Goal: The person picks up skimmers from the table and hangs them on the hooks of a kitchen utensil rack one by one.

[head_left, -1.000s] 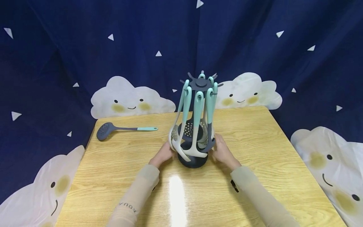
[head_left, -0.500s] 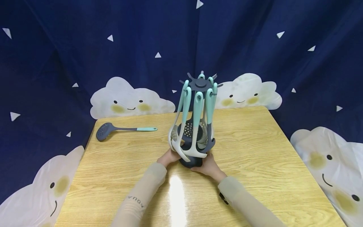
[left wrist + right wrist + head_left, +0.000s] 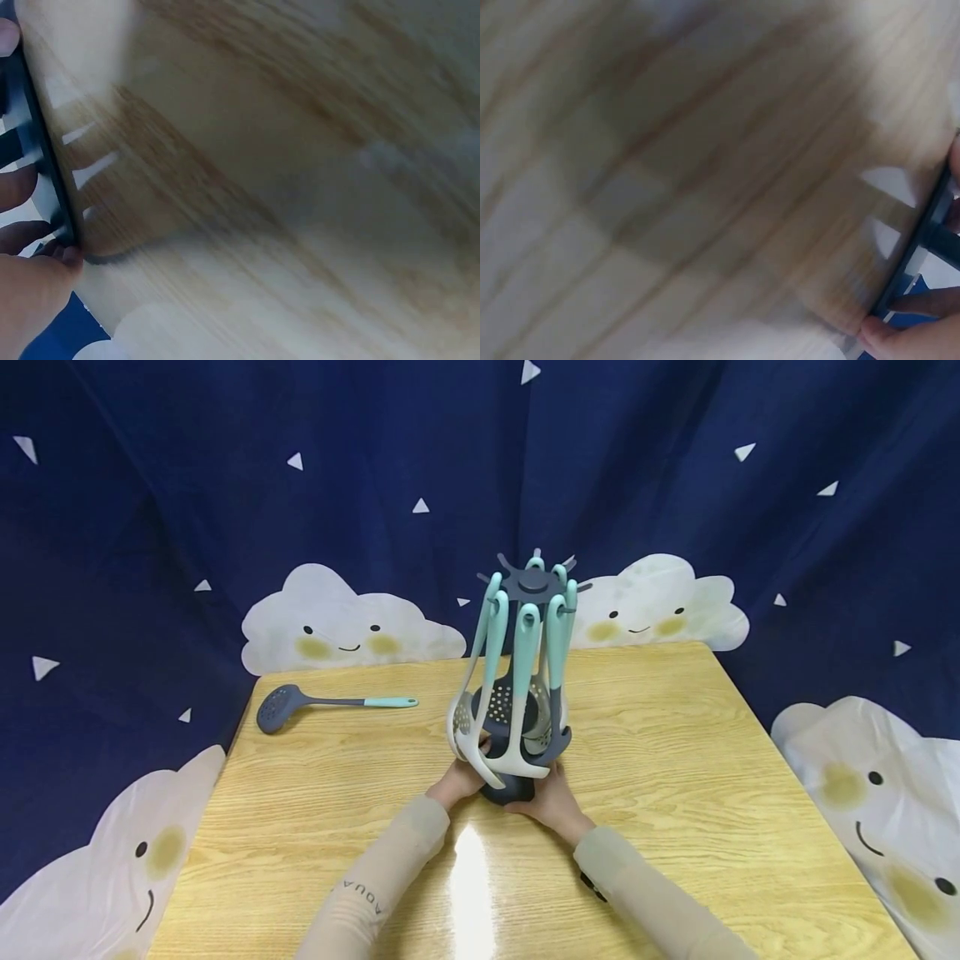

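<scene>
A dark utensil stand stands mid-table with several kitchen tools hung round it, their mint handles hooked at the top. Its round black base is between both hands. My left hand grips the base from the left, partly hidden behind the white hanging tools. From the right, my right hand holds it, thumb along the front. In the left wrist view, fingers lie at the dark base rim. The right wrist view shows fingertips at the rim's other side.
A dark skimmer with a mint-ended handle lies at the table's far left. Behind the wooden table hangs a navy curtain with white cloud faces.
My right hand has moved left and forward onto the base. My left hand has shifted right, onto its left side. The stand and the skimmer stay where they were.
</scene>
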`<state>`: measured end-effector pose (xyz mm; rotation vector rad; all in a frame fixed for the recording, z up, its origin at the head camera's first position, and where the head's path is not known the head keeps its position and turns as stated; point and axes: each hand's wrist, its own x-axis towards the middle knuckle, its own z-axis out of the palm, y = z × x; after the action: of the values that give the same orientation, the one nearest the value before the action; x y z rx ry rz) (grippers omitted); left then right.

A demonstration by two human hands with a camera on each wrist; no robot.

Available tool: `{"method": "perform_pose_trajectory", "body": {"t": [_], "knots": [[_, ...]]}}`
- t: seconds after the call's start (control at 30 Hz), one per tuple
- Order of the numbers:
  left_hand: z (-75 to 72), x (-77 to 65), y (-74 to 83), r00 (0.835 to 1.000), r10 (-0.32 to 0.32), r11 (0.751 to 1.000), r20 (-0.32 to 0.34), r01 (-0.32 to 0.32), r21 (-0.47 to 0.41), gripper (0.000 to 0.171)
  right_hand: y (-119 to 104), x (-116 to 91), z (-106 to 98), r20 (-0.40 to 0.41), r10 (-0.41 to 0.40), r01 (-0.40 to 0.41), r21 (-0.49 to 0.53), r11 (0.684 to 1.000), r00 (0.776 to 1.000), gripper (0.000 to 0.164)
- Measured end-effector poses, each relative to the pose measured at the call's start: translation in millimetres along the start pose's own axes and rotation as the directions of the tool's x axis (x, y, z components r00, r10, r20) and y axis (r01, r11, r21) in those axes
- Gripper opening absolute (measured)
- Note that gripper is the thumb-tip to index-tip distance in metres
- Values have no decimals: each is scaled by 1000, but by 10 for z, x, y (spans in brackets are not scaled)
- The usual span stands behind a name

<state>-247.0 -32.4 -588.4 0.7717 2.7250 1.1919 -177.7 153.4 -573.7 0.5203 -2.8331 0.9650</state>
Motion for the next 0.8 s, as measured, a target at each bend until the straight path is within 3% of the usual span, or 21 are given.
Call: {"method": "perform_pose_trajectory", "body": {"t": [0.07, 0.13, 0.23, 0.27, 0.37, 0.43, 0.47, 0.53, 0.57, 0.6, 0.63, 0.67, 0.7, 0.77, 0.8], "knots": [[-112, -47, 205, 999, -41, 999, 8, 41, -27, 42, 17, 2, -11, 4, -18, 18, -12, 1000, 1000, 105], [-120, -52, 225, 999, -47, 999, -3, 47, 2, 42, 28, 4, -25, 15, -26, 27, -12, 1000, 1000, 105], [202, 75, -260, 998, -2, 997, -55, 6, 73, 49, 45, 11, -37, 20, -42, 43, -17, 999, 999, 105], [335, 114, -460, 996, 28, 997, -88, -22, 71, 52, 52, 13, -39, 22, -46, 46, -16, 999, 999, 105], [619, 226, -838, 990, 12, 1000, -141, -9, 18, 56, 77, 21, -36, 15, -64, 65, -37, 997, 998, 105], [559, 207, -693, 990, -75, 995, -122, 66, -80, 49, 90, 25, -37, 14, -71, 72, -45, 996, 997, 105], [533, 177, -633, 987, -70, 992, -142, 54, -111, 48, 95, 26, -40, 18, -70, 71, -46, 996, 997, 106], [471, 160, -508, 985, -137, 982, -100, 122, -146, 45, 99, 27, -49, 27, -70, 71, -48, 996, 997, 105], [553, 158, -598, 986, -92, 994, -137, 82, -76, 47, 100, 27, -55, 32, -71, 73, -50, 996, 997, 105], [647, 179, -719, 987, -73, 997, -145, 70, -27, 48, 99, 29, -65, 40, -67, 69, -45, 997, 997, 105], [812, 218, -950, 984, -24, 998, -174, 33, 52, 51, 97, 29, -76, 47, -63, 65, -33, 997, 997, 105], [1007, 271, -1229, 979, 23, 990, -200, 5, 139, 54, 96, 29, -87, 50, -64, 65, -23, 998, 997, 105], [1192, 338, -1481, 979, 21, 981, -204, 19, 193, 54, 99, 31, -97, 57, -63, 64, -20, 998, 996, 105], [1645, 480, -2114, 965, 98, 935, -243, -6, 354, 60, 108, 35, -119, 71, -61, 62, 0, 998, 996, 105], [1817, 553, -2364, 969, 86, 932, -233, 5, 364, 61, 115, 38, -130, 78, -61, 61, 6, 998, 995, 106]]}}
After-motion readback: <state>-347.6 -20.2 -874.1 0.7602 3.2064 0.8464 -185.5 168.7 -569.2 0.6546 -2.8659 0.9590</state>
